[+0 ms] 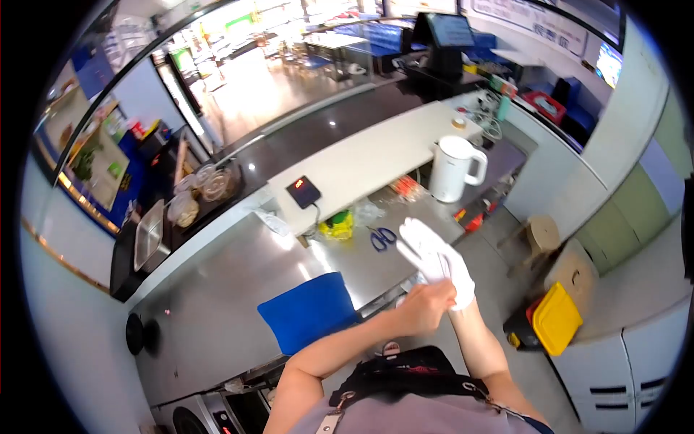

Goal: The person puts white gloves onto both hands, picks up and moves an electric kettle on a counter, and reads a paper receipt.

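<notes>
A white glove (460, 269) covers my right hand (434, 253), which is raised over the floor just off the counter's edge. Its fingers are stretched out and it grips nothing. My bare left hand (428, 307) is closed on the glove near the wrist, on the palm side, with the fingertips partly hidden. Closest to the hands on the steel counter (217, 311) lie blue-handled scissors (382, 238). A blue board or sheet (309, 311) rests at the counter's near edge, beside my left forearm.
A white kettle (452, 170) stands behind the hands. On the raised white shelf (376, 155) sits a small device with a red display (303, 192). A yellow-green package (336, 226) lies below it. To the right are a stool (541, 235) and a yellow-lidded bin (557, 318).
</notes>
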Demonstrator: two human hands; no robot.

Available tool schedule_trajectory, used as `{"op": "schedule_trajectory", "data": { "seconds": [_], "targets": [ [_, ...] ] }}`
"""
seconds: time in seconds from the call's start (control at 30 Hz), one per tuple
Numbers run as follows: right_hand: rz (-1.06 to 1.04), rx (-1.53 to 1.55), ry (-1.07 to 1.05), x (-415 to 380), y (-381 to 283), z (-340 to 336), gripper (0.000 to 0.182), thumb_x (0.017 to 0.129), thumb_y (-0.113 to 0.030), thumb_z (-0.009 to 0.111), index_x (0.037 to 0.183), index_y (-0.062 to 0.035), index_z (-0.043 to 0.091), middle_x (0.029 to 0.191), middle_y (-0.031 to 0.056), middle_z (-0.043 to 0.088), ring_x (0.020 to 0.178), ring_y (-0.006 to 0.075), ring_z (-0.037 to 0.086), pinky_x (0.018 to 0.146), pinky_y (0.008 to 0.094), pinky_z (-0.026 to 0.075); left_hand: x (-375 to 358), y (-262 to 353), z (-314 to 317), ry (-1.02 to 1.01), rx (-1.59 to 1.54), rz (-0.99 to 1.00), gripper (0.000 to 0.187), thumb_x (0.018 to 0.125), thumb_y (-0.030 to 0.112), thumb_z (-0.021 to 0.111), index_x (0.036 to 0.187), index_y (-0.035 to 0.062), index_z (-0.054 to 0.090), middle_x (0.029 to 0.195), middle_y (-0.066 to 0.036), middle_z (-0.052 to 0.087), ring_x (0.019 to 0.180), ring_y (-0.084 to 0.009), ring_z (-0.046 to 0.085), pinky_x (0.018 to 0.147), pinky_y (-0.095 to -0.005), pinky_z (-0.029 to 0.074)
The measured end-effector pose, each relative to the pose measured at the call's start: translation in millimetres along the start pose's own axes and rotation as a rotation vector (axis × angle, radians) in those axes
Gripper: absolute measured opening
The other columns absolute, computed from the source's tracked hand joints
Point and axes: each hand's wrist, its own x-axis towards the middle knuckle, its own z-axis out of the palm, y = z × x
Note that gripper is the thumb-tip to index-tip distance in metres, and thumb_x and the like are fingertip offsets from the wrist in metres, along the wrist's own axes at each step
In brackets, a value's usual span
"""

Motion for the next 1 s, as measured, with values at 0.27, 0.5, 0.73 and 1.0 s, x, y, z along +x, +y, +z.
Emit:
{"op": "schedule_trajectory", "data": {
  "seconds": [0.27, 0.5, 0.73, 1.0],
  "targets": [
    [-0.399, -1.902, 0.429, 37.7, -38.8, -64.5, 0.065, 0.095, -0.041, 0.049, 0.143, 0.0016, 0.036, 0.150, 0.0199, 0.031, 0.141, 0.0336, 0.025, 0.117, 0.0479, 0.011, 43.1, -58.6, 2.1, 0.313, 0.152, 0.001, 0.011, 0.079, 0.001, 0.070, 0.081, 0.0045, 0.059, 0.077, -0.010, 0.058, 0.054, -0.0252, 0.055, 0.045, -0.0332, 0.040],
    [-0.036, -2.746, 0.093, 46.0, -67.9, -105.8, 0.063, 0.090, -0.035, 0.044, 0.141, 0.0030, 0.038, 0.149, 0.0205, 0.034, 0.143, 0.0330, 0.022, 0.116, 0.0562, 0.006, 101.1, -76.4, 39.6, 0.440, 0.217, -0.087, 0.018, 0.078, 0.005, 0.073, 0.095, 0.0038, 0.069, 0.084, -0.008, 0.064, 0.055, -0.0181, 0.056, 0.048, -0.0287, 0.043],
    [0.272, -2.885, -0.164, 59.2, -124.6, -154.6, 0.068, 0.085, -0.034, 0.047, 0.143, 0.0001, 0.035, 0.153, 0.0190, 0.027, 0.145, 0.0334, 0.016, 0.117, 0.0576, 0.005, 161.3, -130.7, 90.3, 0.249, 0.174, -0.268, 0.006, 0.078, 0.009, 0.072, 0.083, 0.0070, 0.072, 0.081, -0.009, 0.065, 0.061, -0.0210, 0.061, 0.057, -0.0304, 0.049],
    [0.329, -3.170, -0.249, 49.2, -204.7, -256.4, 0.060, 0.091, -0.031, 0.041, 0.144, -0.0032, 0.036, 0.153, 0.0149, 0.029, 0.145, 0.0317, 0.017, 0.118, 0.0556, 0.006, 243.3, -169.4, 189.9, -0.006, 0.342, -0.219, 0.018, 0.077, -0.002, 0.061, 0.090, 0.0062, 0.051, 0.092, -0.012, 0.056, 0.077, -0.0332, 0.060, 0.064, -0.0428, 0.047]
  ]
}}
